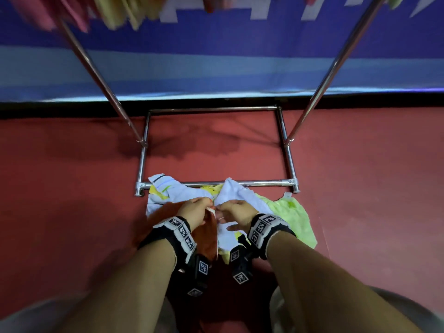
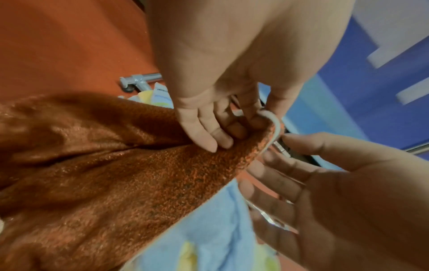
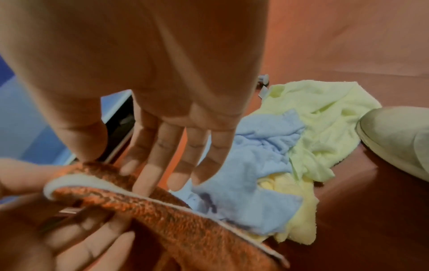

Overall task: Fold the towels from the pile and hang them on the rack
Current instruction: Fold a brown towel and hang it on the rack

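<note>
An orange towel (image 1: 206, 239) with a white edge (image 2: 276, 126) hangs from my left hand (image 1: 194, 210), which pinches its corner (image 2: 250, 126) with curled fingers. My right hand (image 1: 236, 210) is right beside it, fingers straight, and its fingertips (image 3: 144, 187) touch the towel's edge (image 3: 185, 203). Below the hands the pile lies on the floor: a light blue towel (image 3: 255, 155), a pale green one (image 1: 293, 217) on the right, a yellow one (image 3: 299, 210), and a patterned white one (image 1: 165, 188) on the left. The rack's base bar (image 1: 262, 183) runs just behind the pile.
Two slanted steel uprights (image 1: 101, 78) (image 1: 334, 70) rise to the rack's top, where blurred pink and yellow towels (image 1: 115, 13) hang. A blue banner wall (image 1: 216, 56) stands behind. The floor (image 1: 360, 176) is red. My shoe (image 3: 399, 139) is beside the green towel.
</note>
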The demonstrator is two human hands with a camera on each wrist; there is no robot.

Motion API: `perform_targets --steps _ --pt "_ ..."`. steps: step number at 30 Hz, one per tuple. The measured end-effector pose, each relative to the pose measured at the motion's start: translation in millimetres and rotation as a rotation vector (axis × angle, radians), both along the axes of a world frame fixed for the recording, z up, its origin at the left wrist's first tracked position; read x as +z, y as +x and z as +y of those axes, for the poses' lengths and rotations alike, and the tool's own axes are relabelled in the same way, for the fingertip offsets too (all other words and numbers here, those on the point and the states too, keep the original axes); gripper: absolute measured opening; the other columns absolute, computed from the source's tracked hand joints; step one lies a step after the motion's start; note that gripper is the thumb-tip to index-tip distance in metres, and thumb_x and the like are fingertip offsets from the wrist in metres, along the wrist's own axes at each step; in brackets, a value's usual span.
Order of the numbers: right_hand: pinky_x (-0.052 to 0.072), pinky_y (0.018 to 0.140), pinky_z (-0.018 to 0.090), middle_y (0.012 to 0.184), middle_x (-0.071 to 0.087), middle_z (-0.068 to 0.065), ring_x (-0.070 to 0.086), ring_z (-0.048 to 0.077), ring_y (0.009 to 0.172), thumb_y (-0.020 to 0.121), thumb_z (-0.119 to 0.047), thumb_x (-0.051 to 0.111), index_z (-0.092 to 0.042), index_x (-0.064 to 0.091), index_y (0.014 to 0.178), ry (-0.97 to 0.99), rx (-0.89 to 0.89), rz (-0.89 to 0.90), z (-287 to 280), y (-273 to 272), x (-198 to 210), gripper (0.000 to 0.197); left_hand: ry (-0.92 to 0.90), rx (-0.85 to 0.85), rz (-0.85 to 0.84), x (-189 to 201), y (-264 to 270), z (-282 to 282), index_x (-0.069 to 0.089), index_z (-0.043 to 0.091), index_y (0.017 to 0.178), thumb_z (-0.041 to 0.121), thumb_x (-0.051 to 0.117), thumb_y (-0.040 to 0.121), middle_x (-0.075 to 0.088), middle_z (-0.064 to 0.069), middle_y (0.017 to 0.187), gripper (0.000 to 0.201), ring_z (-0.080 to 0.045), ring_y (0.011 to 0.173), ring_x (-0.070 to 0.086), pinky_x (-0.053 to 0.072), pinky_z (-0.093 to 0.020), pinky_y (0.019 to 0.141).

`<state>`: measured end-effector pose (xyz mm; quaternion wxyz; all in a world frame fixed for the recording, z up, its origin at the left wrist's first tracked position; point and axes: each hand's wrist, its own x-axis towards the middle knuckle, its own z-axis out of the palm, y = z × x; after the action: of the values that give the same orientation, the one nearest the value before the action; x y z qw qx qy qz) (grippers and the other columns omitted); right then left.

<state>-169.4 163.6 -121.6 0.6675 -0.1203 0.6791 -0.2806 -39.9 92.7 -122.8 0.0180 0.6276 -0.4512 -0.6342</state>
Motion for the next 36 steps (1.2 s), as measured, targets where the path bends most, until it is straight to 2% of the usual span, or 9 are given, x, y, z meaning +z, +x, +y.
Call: perform_targets --steps 4,8,11,17,20,24,29,33,36 --pt "0.044 0.069 0.03 0.073 0.069 0.002 0.062 0.02 0.073 0.101 -0.031 0.055 -0.021 0.061 0.101 -0.122 -0.022 -0.014 0.4 9.4 55.6 0.012 -0.061 0.11 0.118 57.6 2.3 11.1 0.065 0.019 0.055 0.036 0.059 0.061 0.06 -0.006 0.066 0.019 -0.024 0.071 0.057 0.048 -0.036 0.075" --pt "0.046 0.054 0.023 0.059 0.07 0.0 0.06 0.013 0.053 0.101 -0.008 0.052 -0.027 0.04 0.146 -0.266 0.017 0.069 4.3 16.7 101.6 0.049 -0.06 0.343 0.267 107.5 17.4 17.1 0.054 0.01 0.063 0.01 0.045 0.087 0.056 -0.009 0.061 0.026 -0.021 0.045 0.057 0.052 -0.023 0.046" --pt "0.045 0.053 0.026 0.061 0.071 0.002 0.061 0.013 0.051 0.098 0.0 0.053 -0.024 0.035 0.153 -0.348 0.109 0.078 11.9 25.9 137.6 0.062 -0.134 0.395 0.295 139.7 36.3 20.1 0.054 0.012 0.07 0.012 0.042 0.091 0.058 -0.006 0.058 0.024 -0.021 0.049 0.057 0.05 -0.024 0.049" --pt "0.049 0.053 0.026 0.06 0.069 0.004 0.06 0.012 0.046 0.098 0.002 0.057 -0.01 0.062 0.1 -0.52 0.281 0.108 32.4 52.6 210.6 0.013 -0.287 0.317 0.349 216.9 55.3 38.3 0.057 0.011 0.07 0.021 0.048 0.095 0.055 -0.006 0.057 0.028 -0.024 0.054 0.051 0.042 -0.03 0.057" --pt "0.049 0.053 0.025 0.063 0.07 0.006 0.06 0.013 0.048 0.098 -0.011 0.064 -0.011 0.062 0.081 -0.61 0.262 0.237 42.2 59.6 241.3 0.017 -0.386 0.212 0.36 252.9 58.0 45.2 0.06 0.014 0.067 0.023 0.052 0.092 0.057 -0.006 0.06 0.028 -0.024 0.056 0.052 0.041 -0.034 0.063" --pt "0.041 0.042 0.019 0.062 0.069 0.005 0.055 0.009 0.041 0.101 -0.023 0.061 -0.012 0.058 0.078 -0.662 0.17 0.409 50.9 63.6 285.4 0.026 -0.491 0.181 0.474 296.9 53.8 53.9 0.066 0.014 0.08 0.029 0.063 0.092 0.066 -0.01 0.078 0.019 -0.028 0.074 0.062 0.049 -0.044 0.078" --pt "0.046 0.046 0.022 0.06 0.069 0.004 0.06 0.016 0.05 0.101 -0.029 0.059 -0.012 0.06 0.078 -0.721 0.028 0.516 57.7 56.5 334.7 0.028 -0.626 0.06 0.58 332.4 46.3 72.1 0.063 0.014 0.093 0.02 0.077 0.085 0.067 -0.014 0.088 0.017 -0.024 0.07 0.063 0.051 -0.038 0.072" --pt "0.047 0.048 0.023 0.056 0.069 0.004 0.061 0.017 0.049 0.099 -0.031 0.063 -0.01 0.063 0.084 -0.796 -0.111 0.513 67.0 49.2 360.1 0.026 -0.788 -0.023 0.519 349.1 45.8 79.1 0.065 0.017 0.099 0.016 0.072 0.091 0.07 -0.005 0.093 0.01 -0.016 0.086 0.067 0.05 -0.019 0.076" --pt "0.047 0.048 0.023 0.06 0.07 0.008 0.061 0.018 0.049 0.1 -0.036 0.061 -0.01 0.064 0.082 -0.827 -0.177 0.485 75.2 44.6 372.5 0.032 -0.856 -0.109 0.419 351.8 46.7 84.5 0.072 0.011 0.095 0.011 0.066 0.09 0.071 -0.006 0.086 0.007 -0.016 0.081 0.064 0.048 -0.025 0.075"
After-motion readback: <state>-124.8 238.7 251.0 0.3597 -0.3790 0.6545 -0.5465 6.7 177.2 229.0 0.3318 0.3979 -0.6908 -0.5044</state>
